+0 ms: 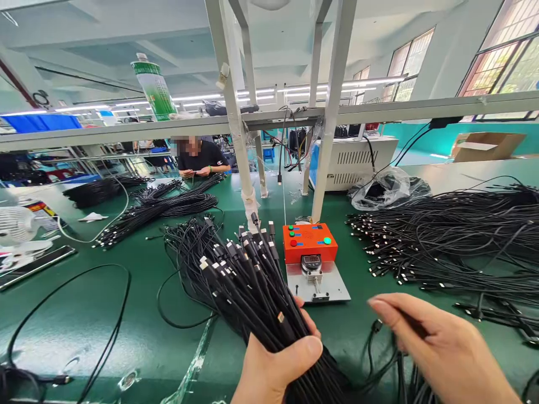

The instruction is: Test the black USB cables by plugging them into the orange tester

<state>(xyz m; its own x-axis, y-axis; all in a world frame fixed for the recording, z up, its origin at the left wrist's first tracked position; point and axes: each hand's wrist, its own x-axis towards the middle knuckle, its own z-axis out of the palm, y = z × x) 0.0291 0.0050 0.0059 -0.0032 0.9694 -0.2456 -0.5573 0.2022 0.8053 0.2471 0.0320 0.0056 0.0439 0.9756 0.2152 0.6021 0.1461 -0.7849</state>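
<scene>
My left hand [280, 359] is closed round a thick bundle of black cables [248, 280], whose connector ends fan out up and to the left over the green table. My right hand [438, 342] is at the lower right, fingers pressed together on one black cable [374, 328] that hangs from the fingertips. Just beyond both hands stands an orange test box [309, 242] with coloured buttons, on a grey metal base [337, 289] carrying a small dial gauge [311, 262].
A large heap of black cables [455, 241] covers the right of the green table [126, 314]. More cable piles [168, 205] lie at the back left, where another person [197, 157] sits working. White frame posts [330, 112], a small fan [17, 224] and a white machine [357, 160] stand around.
</scene>
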